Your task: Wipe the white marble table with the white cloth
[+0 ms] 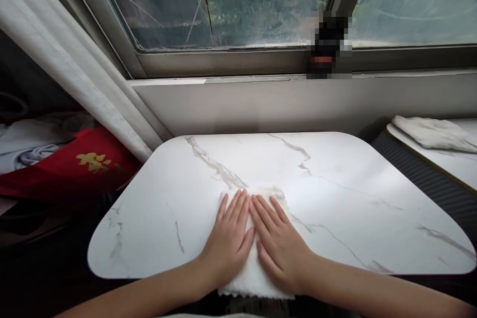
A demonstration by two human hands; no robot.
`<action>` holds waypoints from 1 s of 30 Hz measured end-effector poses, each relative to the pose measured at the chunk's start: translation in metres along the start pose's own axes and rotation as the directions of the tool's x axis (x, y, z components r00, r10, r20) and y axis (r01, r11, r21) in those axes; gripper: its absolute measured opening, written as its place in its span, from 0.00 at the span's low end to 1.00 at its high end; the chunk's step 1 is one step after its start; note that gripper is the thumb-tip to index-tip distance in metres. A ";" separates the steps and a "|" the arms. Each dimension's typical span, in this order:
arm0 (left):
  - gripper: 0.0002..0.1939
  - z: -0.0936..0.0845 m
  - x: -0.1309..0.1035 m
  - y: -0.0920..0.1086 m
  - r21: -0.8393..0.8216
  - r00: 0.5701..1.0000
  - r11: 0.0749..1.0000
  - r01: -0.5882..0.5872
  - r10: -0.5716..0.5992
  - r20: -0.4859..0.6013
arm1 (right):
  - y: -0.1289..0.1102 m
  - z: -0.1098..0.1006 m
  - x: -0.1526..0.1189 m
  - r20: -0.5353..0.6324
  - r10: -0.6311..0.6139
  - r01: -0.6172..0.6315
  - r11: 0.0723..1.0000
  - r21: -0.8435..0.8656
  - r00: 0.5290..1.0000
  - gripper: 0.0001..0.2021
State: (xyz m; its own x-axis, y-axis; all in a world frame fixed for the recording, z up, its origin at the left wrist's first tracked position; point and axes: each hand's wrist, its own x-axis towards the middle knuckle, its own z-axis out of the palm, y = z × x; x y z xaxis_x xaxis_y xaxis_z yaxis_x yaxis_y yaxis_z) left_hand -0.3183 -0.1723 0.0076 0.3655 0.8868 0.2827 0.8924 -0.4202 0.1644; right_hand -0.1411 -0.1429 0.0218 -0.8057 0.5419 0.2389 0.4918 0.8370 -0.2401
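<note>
A white cloth (250, 273) lies spread on the near middle of a white marble-patterned table (141, 198), its lower edge hanging over the table's front. My left hand (229, 241) rests flat on the left half of the cloth, fingers stretched forward. Beside it, my right hand (278, 243) presses flat on the right half, its fingers also straight. The index fingertips of both hands nearly meet near the cloth's far edge. Neither hand grips the cloth; the palms cover much of it.
A window (231, 5) with a metal frame stands behind the table, with a blurred-out dark object (330, 44) on its sill. A white curtain (74, 54) hangs at left, near a red bag (108, 159). On the right, another folded cloth (434, 133) lies on a second white surface.
</note>
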 end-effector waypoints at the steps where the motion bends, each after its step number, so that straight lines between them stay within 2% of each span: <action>1: 0.32 -0.003 0.001 0.000 -0.018 0.999 1.000 -0.018 0.018 0.029 | -0.002 0.000 -0.005 -0.001 0.031 -0.031 1.000 0.005 1.000 0.33; 3: 0.30 -0.008 0.014 -0.007 -0.049 0.995 0.998 -0.037 0.042 0.090 | 0.000 0.002 -0.002 0.000 0.128 -0.128 0.992 0.017 0.992 0.33; 5: 0.27 -0.010 0.037 -0.022 -0.075 0.989 0.995 -0.066 0.075 0.127 | 0.010 0.004 0.014 0.012 0.239 -0.239 0.971 0.027 0.971 0.33; 8: 0.26 -0.002 0.081 -0.049 -0.073 0.989 0.994 -0.078 0.087 0.122 | 0.035 0.006 0.053 0.053 0.364 -0.367 0.930 0.038 0.930 0.31; 11: 0.26 0.014 0.128 -0.075 -0.022 0.993 1.000 -0.015 0.017 0.116 | 0.071 0.008 0.097 0.012 0.463 -0.463 0.886 0.021 0.887 0.30; 13: 0.26 0.024 0.159 -0.090 0.024 0.993 0.999 0.034 -0.036 0.113 | 0.099 0.009 0.123 -0.054 0.491 -0.493 0.870 -0.018 0.869 0.29; 15: 0.26 0.032 0.187 -0.103 0.067 0.991 0.995 0.071 -0.078 0.107 | 0.126 0.010 0.143 -0.092 0.482 -0.488 0.870 -0.065 0.872 0.29; 19: 0.26 0.042 0.225 -0.117 0.124 0.986 0.983 0.134 -0.145 0.084 | 0.169 0.008 0.168 -0.072 0.426 -0.432 0.893 -0.128 0.902 0.28; 22: 0.25 0.044 0.233 -0.118 0.156 0.985 0.976 0.152 -0.162 0.055 | 0.181 0.006 0.171 -0.045 0.385 -0.388 0.909 -0.151 0.922 0.29; 25: 0.25 0.043 0.225 -0.109 0.174 0.986 0.973 0.150 -0.160 0.046 | 0.178 0.005 0.162 -0.040 0.349 -0.351 0.922 -0.165 0.936 0.29; 27: 0.25 0.042 0.213 -0.096 0.182 0.985 0.970 0.158 -0.168 0.044 | 0.171 0.004 0.149 -0.031 0.325 -0.325 0.929 -0.179 0.945 0.29; 30: 0.26 0.039 0.188 -0.063 0.207 0.979 0.958 0.197 -0.203 0.010 | 0.157 -0.001 0.119 -0.012 0.249 -0.246 0.948 -0.202 0.968 0.29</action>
State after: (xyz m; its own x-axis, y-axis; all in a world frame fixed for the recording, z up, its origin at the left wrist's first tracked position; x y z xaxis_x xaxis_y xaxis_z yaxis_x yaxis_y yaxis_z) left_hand -0.2952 0.0283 0.0136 0.1794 0.9555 0.2340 0.9819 -0.1886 0.0174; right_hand -0.1598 0.0535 0.0134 -0.6539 0.7342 0.1826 0.7313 0.6752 -0.0962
